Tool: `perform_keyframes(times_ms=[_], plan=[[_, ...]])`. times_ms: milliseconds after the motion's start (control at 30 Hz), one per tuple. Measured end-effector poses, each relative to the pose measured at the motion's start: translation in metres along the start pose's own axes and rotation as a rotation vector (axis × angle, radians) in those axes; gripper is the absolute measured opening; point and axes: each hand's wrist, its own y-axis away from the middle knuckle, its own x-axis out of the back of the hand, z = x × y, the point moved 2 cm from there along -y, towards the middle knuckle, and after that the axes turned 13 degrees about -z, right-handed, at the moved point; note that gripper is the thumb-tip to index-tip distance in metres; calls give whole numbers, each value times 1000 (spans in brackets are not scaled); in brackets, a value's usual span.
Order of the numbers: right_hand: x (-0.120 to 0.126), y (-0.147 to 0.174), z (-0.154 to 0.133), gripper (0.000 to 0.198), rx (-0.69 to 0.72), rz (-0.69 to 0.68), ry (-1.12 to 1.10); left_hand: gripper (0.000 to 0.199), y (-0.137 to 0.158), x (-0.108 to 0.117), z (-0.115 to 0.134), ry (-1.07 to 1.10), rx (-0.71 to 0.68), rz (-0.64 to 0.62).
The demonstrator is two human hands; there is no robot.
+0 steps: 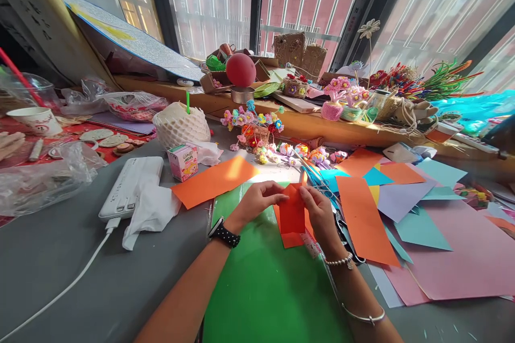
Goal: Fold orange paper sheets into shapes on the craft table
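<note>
Between my two hands is a small folded piece of orange paper [292,214], held upright above the green mat [273,289]. My left hand [261,198] pinches its upper left edge between thumb and fingers. On the other side, my right hand [319,211] grips the upper right edge. Another piece of orange paper [286,240] lies under the held one on the mat. A pink patterned strip [310,245], perhaps a ruler, shows beside my right wrist. Scissors and other tools lie partly hidden behind my right hand.
Orange sheets [364,220] and a large pink sheet [462,257] spread to the right. On the left are a white power bank [132,185] with a cable, a crumpled tissue [155,214] and a small pink box [183,162]. Paper flowers [257,123] stand behind.
</note>
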Motion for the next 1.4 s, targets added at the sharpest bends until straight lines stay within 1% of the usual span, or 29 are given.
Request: perform_keyframes(times_ms=[100, 333, 500, 667, 767, 900, 1100, 1267, 1400], plan=[[0, 0, 2, 29, -18, 16, -8, 23, 0, 0, 2, -39, -3, 1], [-3, 0, 1, 30, -16, -19, -92, 28, 1, 3, 3, -137, -24, 64], [-5, 0, -2, 27, -38, -41, -126, 28, 1, 2, 2, -159, -20, 70], [-5, -2, -1, 22, -62, -47, -149, 26, 1, 1, 0, -92, -1, 27], [-5, -2, 0, 21, -52, -36, -134, 27, 0, 2, 0, -78, 1, 35], [-6, -2, 0, 20, -46, -27, -120, 28, -1, 3, 1, -2, 52, 43], [-9, -1, -3, 21, -36, -17, -82, 28, 1, 3, 2, 166, 140, 3], [-11, -1, -3, 21, -35, -5, -66, 29, 2, 5, -2, 244, 175, -10], [-11, 0, -3, 22, -32, -2, -68, 29, 1, 6, -6, 271, 191, -45]])
